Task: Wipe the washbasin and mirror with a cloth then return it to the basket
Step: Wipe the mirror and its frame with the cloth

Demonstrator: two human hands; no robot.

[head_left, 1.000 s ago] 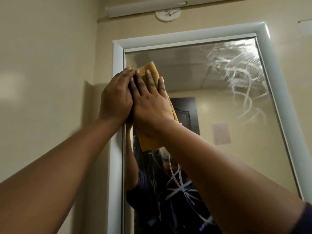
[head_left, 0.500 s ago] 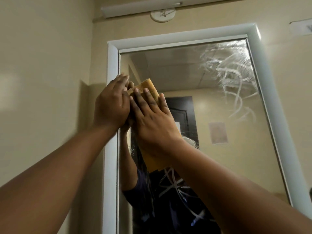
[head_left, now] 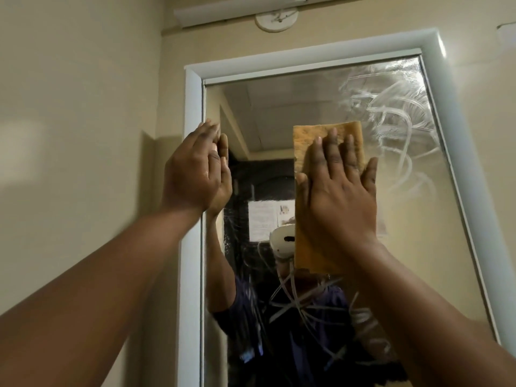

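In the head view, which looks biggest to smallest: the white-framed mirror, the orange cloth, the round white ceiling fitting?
1. White-framed mirror
2. Orange rectangular cloth
3. Round white fitting, though it sits farther from the camera.

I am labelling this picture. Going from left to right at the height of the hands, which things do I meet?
Wall → left hand → cloth under the right hand → white streaks on the mirror → mirror frame.

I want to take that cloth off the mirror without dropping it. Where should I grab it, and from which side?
Probably the cloth's bare lower part, from below. The right hand presses it flat against the mirror with straight fingers, covering its middle, while the lower end shows beneath the wrist. The left hand, at the mirror's left edge and off the cloth, could pinch that bottom edge.
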